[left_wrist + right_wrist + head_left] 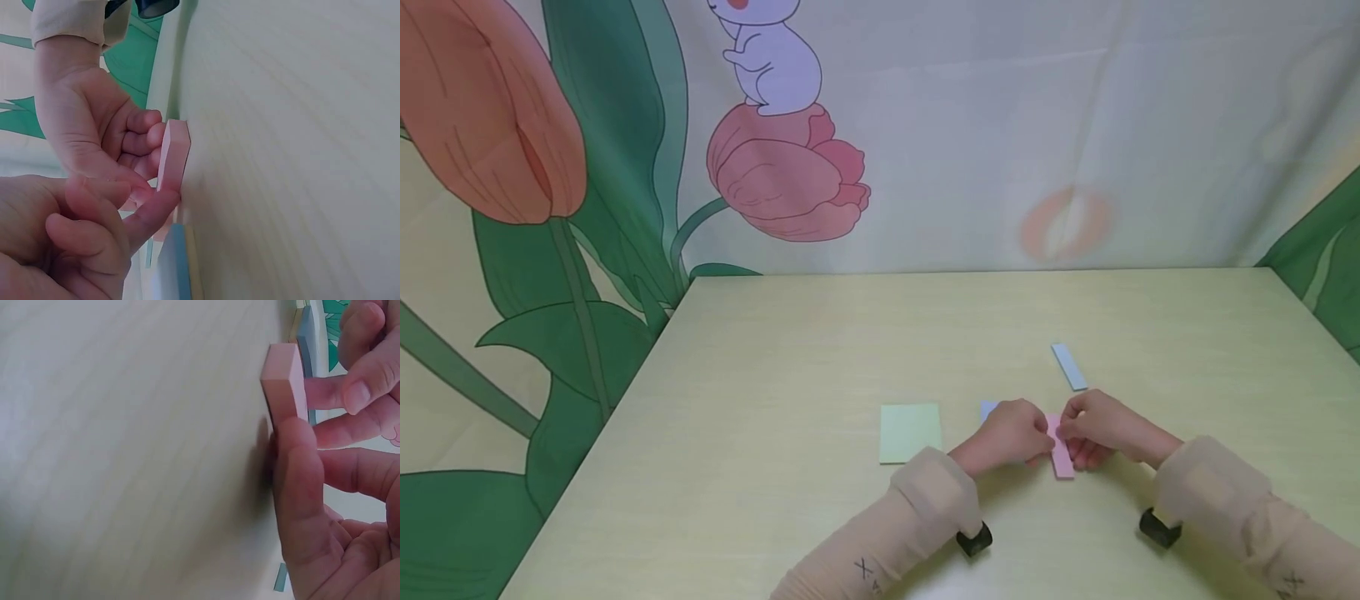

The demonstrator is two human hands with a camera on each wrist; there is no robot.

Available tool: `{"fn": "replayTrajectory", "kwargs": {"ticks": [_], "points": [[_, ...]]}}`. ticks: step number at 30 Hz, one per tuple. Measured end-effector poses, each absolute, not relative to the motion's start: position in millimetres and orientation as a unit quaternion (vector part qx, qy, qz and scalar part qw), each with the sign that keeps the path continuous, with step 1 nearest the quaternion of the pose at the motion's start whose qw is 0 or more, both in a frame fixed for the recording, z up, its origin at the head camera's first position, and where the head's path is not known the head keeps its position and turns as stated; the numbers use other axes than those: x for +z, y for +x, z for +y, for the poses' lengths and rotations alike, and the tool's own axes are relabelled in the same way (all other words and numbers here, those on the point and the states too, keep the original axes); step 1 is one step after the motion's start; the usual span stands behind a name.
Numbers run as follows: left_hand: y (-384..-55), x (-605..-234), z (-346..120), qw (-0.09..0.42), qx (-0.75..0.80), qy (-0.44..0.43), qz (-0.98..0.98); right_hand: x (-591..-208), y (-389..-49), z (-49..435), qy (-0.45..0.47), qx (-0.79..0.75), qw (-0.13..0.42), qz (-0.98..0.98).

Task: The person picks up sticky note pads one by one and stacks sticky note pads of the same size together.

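A narrow pink block of paper, like a sticky note pad, lies on the table between the two hands. From its left side my left hand pinches it with fingers bent. My right hand grips the opposite side, a fingertip pressed along the pad's long edge in the right wrist view. Part of the pad's upper face is hidden under the fingers. Behind the left hand a blue pad shows only a corner. Beyond the right hand lies a light blue strip pad, set at a slant.
A pale green square pad lies left of the left hand, near its sleeve. The light wooden table runs back to a hanging cloth printed with tulips and a white animal. A dark wrist device hangs below the left sleeve.
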State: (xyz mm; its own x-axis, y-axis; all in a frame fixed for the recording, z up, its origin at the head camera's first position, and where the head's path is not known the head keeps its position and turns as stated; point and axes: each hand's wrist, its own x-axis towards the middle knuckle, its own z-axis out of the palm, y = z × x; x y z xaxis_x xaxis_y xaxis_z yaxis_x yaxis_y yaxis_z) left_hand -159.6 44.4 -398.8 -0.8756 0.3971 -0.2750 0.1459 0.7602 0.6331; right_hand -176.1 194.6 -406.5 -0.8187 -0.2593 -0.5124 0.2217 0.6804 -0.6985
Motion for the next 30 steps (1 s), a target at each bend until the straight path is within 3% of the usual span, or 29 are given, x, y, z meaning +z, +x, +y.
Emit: {"fn": "replayTrajectory", "kwargs": {"ticks": [18,23,30], "points": [[-158.1,-396.4,49.6,0.206,0.319,0.133,0.916,-409.4,-177.7,201.3,-0.006,-0.408,0.297,0.863],[-162.7,-391.8,38.1,0.169,0.291,0.159,0.928,-402.5,-180.6,202.1,-0.008,-0.394,0.261,0.881],[-174.4,-388.0,15.5,0.101,0.288,0.120,0.945,-389.5,-185.2,196.1,-0.037,-0.456,0.219,0.862]]}}
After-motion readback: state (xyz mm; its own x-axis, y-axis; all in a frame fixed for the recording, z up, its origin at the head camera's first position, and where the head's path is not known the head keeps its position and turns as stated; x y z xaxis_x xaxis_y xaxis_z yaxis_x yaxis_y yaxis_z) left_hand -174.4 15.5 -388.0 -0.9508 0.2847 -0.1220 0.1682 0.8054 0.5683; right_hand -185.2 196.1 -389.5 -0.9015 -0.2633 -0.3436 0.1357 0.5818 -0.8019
